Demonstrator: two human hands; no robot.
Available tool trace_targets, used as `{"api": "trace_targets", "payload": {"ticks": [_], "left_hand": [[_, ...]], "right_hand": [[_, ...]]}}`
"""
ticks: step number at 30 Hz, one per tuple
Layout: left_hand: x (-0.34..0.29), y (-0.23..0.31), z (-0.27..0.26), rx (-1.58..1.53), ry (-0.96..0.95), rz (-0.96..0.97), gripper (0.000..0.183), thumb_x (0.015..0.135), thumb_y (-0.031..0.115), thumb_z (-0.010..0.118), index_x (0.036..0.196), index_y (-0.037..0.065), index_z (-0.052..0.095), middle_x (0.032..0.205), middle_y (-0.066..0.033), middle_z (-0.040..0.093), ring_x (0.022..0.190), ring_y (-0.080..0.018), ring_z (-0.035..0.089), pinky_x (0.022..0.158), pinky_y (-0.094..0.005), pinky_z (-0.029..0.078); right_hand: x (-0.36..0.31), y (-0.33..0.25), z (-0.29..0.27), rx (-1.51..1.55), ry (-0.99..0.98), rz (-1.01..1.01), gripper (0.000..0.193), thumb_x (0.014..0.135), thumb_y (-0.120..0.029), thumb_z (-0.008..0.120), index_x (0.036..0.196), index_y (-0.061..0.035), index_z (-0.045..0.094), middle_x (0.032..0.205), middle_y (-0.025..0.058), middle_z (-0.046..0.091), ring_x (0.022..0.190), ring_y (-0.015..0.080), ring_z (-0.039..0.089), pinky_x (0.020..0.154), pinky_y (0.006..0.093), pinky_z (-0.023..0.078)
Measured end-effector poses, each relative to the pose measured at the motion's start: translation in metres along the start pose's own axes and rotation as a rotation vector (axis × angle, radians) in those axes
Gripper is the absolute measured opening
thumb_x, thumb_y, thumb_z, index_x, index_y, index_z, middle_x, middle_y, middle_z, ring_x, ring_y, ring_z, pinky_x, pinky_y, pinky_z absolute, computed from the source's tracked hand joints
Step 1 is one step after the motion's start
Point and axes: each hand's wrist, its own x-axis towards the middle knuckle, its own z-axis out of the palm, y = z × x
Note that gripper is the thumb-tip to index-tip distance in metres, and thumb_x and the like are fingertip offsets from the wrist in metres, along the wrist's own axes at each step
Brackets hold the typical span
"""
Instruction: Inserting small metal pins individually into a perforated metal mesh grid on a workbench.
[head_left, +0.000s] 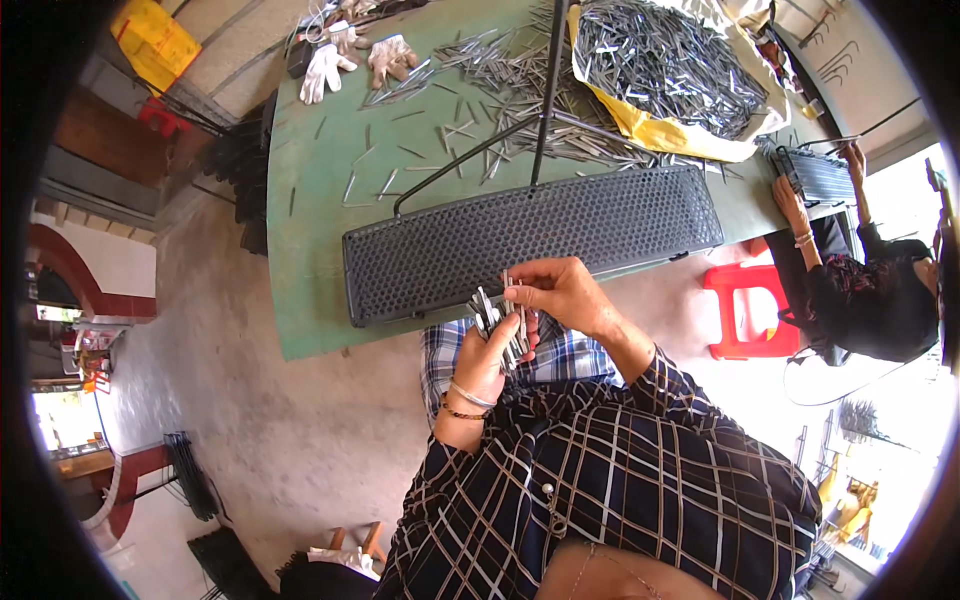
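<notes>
My left hand (pixel 480 366) is closed round a bundle of short, thin metal strips (pixel 487 312), their ends sticking up past the fingers. Beside it, my right hand (pixel 572 296) pinches one strip by its upper end, thumb against forefinger, just over the bundle. Directly beyond both hands a long black perforated panel (pixel 530 235) leans at the near edge of the green table (pixel 310 230). Rows of small round holes cover its face. Black metal rods (pixel 470 160) rise from its far side.
Loose strips (pixel 500 80) lie scattered across the table. A large heap of strips (pixel 670 70) fills a yellow-and-white sack (pixel 640 125) at the far right. Work gloves (pixel 392 60) rest at the far left. Beyond a red stool (pixel 740 310), another person (pixel 865 300) handles a similar panel (pixel 820 175).
</notes>
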Motion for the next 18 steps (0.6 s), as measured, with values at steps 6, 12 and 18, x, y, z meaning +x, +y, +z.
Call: {"api": "trace_targets", "payload": {"ticks": [6, 12, 18], "left_hand": [[0.004, -0.002, 0.006, 0.028, -0.034, -0.037, 0.024, 0.090, 0.022, 0.052, 0.101, 0.001, 0.055, 0.081, -0.0065, 0.061, 0.069, -0.0150, 0.059, 0.056, -0.0257, 0.047], [0.003, -0.006, 0.008, 0.107, 0.056, -0.032, 0.021, 0.089, 0.022, 0.053, 0.101, 0.004, 0.055, 0.083, -0.0031, 0.059, 0.070, -0.0109, 0.057, 0.057, -0.0248, 0.047], [0.017, -0.003, 0.008, 0.049, -0.015, -0.097, 0.022, 0.086, 0.018, 0.055, 0.100, 0.001, 0.057, 0.080, -0.0036, 0.058, 0.069, -0.0127, 0.056, 0.058, -0.0250, 0.046]], "right_hand": [[-0.007, -0.002, -0.010, -0.028, 0.100, 0.006, 0.023, 0.080, -0.011, 0.066, 0.096, 0.0039, 0.063, 0.077, 0.0076, 0.065, 0.065, 0.0095, 0.060, 0.059, 0.0232, 0.049], [-0.005, 0.004, -0.014, -0.059, 0.087, -0.127, 0.023, 0.076, -0.018, 0.068, 0.091, -0.0001, 0.067, 0.078, 0.0079, 0.067, 0.072, 0.0116, 0.062, 0.067, 0.0263, 0.050], [-0.010, 0.006, -0.022, 0.051, 0.102, 0.030, 0.030, 0.080, -0.023, 0.066, 0.096, 0.0025, 0.064, 0.084, 0.0095, 0.067, 0.076, 0.0136, 0.062, 0.070, 0.0275, 0.050]]}}
